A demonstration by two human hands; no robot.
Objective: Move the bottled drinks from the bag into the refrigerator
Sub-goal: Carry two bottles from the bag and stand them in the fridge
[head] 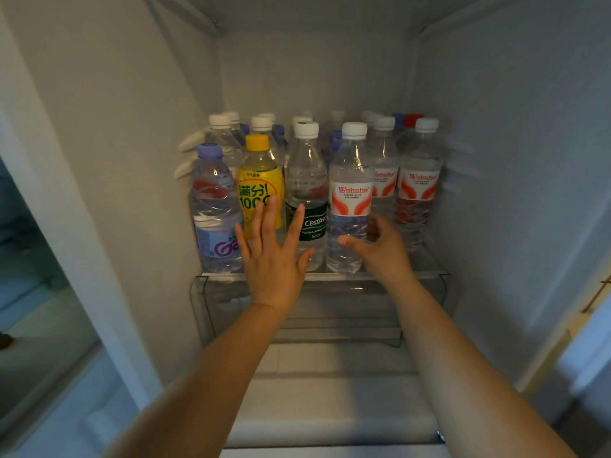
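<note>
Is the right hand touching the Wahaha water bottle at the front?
Touching. The head view shows the right hand with its thumb lying across the front Wahaha bottle.

Back-row bottles (334, 127) at the shelf's (426, 274) rear edge are hidden behind the front row, only caps showing. Right hand (380, 246) blurred; its fingers go behind the Wahaha bottle (349, 200), so grip unclear. Both forearms cut off by the bottom edge. Small label print unreadable.
</note>
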